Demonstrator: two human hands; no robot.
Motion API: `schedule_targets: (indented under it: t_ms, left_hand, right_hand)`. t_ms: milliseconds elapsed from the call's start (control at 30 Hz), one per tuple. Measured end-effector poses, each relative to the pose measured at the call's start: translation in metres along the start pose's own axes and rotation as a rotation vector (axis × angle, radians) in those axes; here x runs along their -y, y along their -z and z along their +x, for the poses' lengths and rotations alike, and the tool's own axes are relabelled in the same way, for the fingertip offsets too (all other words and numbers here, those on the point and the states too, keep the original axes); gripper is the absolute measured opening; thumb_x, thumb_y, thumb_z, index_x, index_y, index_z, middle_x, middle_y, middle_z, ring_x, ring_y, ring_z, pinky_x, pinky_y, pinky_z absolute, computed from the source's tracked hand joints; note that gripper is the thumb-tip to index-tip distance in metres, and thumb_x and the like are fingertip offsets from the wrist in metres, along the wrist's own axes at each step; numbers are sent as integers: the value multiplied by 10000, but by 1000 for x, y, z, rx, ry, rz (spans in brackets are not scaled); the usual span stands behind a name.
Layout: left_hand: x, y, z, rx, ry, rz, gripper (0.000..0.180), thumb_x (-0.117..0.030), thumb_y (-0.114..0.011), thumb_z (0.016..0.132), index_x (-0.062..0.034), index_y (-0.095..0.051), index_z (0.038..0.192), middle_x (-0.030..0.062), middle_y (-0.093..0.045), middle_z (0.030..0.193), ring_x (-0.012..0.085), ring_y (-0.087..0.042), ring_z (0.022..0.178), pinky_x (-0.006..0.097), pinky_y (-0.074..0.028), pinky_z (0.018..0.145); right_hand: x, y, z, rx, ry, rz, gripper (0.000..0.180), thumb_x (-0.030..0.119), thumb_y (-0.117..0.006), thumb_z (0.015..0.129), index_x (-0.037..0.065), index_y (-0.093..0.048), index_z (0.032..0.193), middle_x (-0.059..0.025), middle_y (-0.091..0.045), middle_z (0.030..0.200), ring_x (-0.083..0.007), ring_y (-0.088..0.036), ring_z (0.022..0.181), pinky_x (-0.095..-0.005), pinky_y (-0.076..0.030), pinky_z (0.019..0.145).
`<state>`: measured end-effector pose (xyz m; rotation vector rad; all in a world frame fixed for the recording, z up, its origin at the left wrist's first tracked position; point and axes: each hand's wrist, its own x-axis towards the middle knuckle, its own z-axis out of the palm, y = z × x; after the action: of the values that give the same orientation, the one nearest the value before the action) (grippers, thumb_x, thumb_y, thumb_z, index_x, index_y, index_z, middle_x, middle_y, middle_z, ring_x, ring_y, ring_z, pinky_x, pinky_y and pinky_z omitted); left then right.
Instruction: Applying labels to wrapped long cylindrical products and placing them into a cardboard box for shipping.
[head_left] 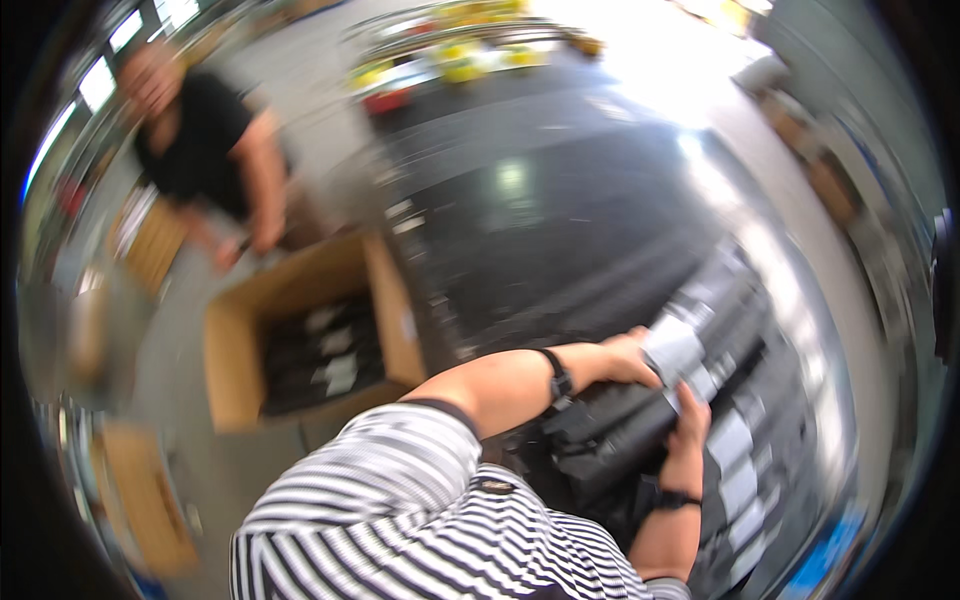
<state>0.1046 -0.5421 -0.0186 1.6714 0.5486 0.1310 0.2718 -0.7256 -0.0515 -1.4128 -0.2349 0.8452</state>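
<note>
Long black packages [612,448] with pale grey-white labels [674,345] lie side by side at the right of the table, in front of me. My left hand [632,358] grips the far-left side of the packages, beside a pale label. On the near-right side, my right hand [690,415] has its fingers curled against the same packages, thumb up by the label. Blur hides whether one package or two are between my hands. More labelled black packages [735,450] lie to the right of my right hand.
A dark, shiny table [520,230] stretches away ahead. At its left stands an open cardboard box [395,300] with labelled black packages [325,350] inside. A person in a black top [205,140] stands beyond the box. Yellow and red items [455,62] sit at the far end.
</note>
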Motion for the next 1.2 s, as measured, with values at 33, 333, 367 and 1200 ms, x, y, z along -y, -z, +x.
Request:
schedule_targets:
  t_ms: [33,333,367,1200]
  left_hand:
    - [9,-6,-8,-34,12,12,1046,-382,-840,610,81,-356,1413,303,-551,1316,388,-542,1255,379,-446,1035]
    - [-15,5,-196,-696,-167,-216,1100,-264,-817,703,54,-155,1523,312,-419,1435,418,-422,1358,408,-357,1133]
    - [-17,-5,-209,-811,-260,-277,1119,-263,-841,696,55,-156,1522,303,-409,1447,406,-425,1360,394,-349,1136]
    - [224,136,-520,-1130,-22,-1657,464,-274,-716,936,-111,-564,1343,38,-626,1307,207,-603,1189,438,-497,984]
  right_hand:
    - [-1,10,-2,61,-69,-19,414,147,-683,894,-34,-600,1258,-108,-675,1172,-220,-653,1034,-355,-520,907]
    - [48,-132,-66,575,-35,-162,710,232,-700,822,-13,-424,1428,-141,-578,1295,-286,-581,1164,-402,-457,1018]
    - [63,-146,-73,594,-31,-177,710,232,-700,822,-13,-424,1428,-141,-578,1295,-286,-581,1164,-402,-457,1018]
    - [-200,-666,-233,1711,-311,-1584,666,170,-816,749,19,-525,1328,-128,-634,1210,-237,-613,1098,-383,-470,990]
